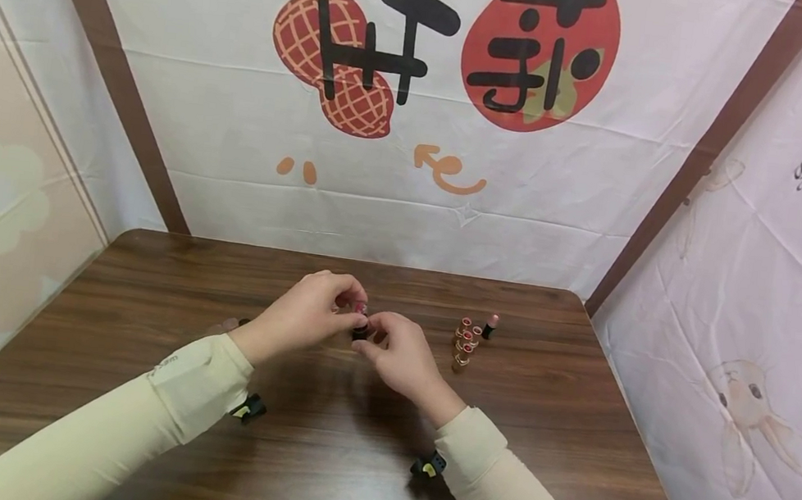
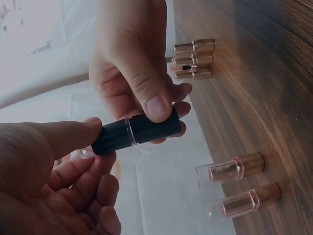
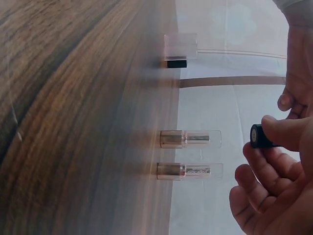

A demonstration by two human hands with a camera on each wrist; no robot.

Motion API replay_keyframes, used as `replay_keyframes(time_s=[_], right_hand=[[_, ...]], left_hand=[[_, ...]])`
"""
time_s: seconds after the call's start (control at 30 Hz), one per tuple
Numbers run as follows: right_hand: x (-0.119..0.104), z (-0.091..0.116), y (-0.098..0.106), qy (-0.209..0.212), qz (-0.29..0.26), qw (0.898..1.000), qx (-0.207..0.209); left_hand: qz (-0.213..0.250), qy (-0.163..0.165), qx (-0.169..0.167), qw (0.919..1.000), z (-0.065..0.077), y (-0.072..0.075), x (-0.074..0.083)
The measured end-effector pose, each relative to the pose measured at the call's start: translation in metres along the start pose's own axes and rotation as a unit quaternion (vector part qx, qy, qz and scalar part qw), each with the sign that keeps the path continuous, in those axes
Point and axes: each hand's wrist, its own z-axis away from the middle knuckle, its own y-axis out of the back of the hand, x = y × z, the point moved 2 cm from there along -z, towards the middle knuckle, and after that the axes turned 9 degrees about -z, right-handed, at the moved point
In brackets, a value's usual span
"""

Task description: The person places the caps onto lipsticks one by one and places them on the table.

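Over the middle of the table, both hands hold one black lipstick tube with a pale ring round its middle. My left hand pinches the end with the clear cap between thumb and fingers. At the opposite end, the thumb and fingers of my right hand pinch the black base. Beyond the hands in the left wrist view stand two gold lipsticks with clear covers; they are mostly hidden in the head view.
Right of the hands, several gold lipsticks with red tops stand close together, beside a black lipstick with a pink top. Dark and pinkish items lie partly behind the left forearm. A printed cloth hangs behind the wooden table.
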Motion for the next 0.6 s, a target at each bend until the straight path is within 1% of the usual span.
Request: replay_keyframes(time_s=[0.3,0.47,0.6], right_hand=[[-0.0039,-0.0006,0.0052,0.015,0.016,1.0,0.002],[-0.0068,-0.0008,0.0074,0.025,0.018,1.0,0.003],[-0.0102,-0.0004,0.0104,0.028,0.016,0.999,0.005]], left_hand=[[0.005,-0.002,-0.007,1.0,-0.0031,0.0019,0.0029],[0.003,-0.011,-0.001,0.9999,-0.005,0.0027,0.0062],[0.014,-0.012,0.0,0.9998,-0.0057,0.0028,0.0084]])
